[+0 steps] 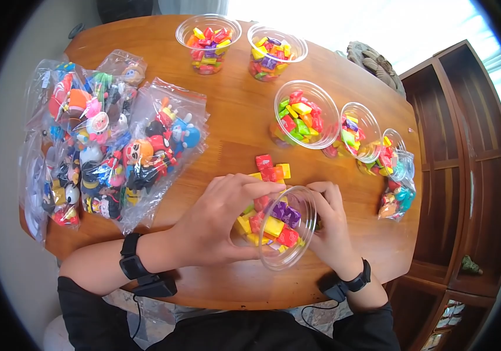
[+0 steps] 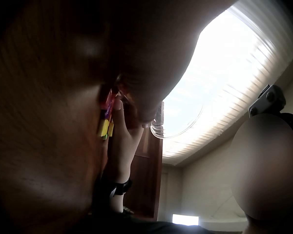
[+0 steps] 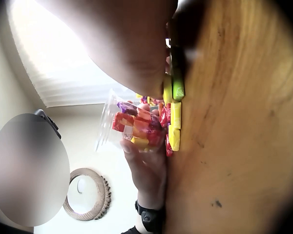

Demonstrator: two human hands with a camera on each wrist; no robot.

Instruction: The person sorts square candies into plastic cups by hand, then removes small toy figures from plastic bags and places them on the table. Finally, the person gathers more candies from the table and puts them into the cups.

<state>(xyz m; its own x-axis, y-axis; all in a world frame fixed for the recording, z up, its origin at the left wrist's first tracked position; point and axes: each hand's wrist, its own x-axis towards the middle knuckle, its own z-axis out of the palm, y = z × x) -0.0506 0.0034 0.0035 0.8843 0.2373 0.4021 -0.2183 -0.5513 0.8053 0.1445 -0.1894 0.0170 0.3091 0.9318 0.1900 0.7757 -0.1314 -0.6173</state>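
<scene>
My left hand (image 1: 209,213) grips a clear plastic cup (image 1: 288,257), thumb and fingers spread round its side. The cup tilts with its mouth toward me and holds red, yellow and purple wrapped candies (image 1: 274,226). Loose wrapped candies (image 1: 264,161) lie on the table just beyond it; in the right wrist view a row of yellow and green candies (image 3: 176,115) lies flat on the wood. Right beside the cup, my right hand (image 1: 335,228) is low with its fingers bent inward. Its fingertips are partly hidden behind the cup, so I cannot tell what they hold.
Several clear cups of candies, such as this one (image 1: 315,140), stand along the far and right side of the wooden table (image 1: 233,111). Clear bags of small toy figures (image 1: 98,158) cover the left side. A smaller bag of toys (image 1: 395,202) lies near the right edge.
</scene>
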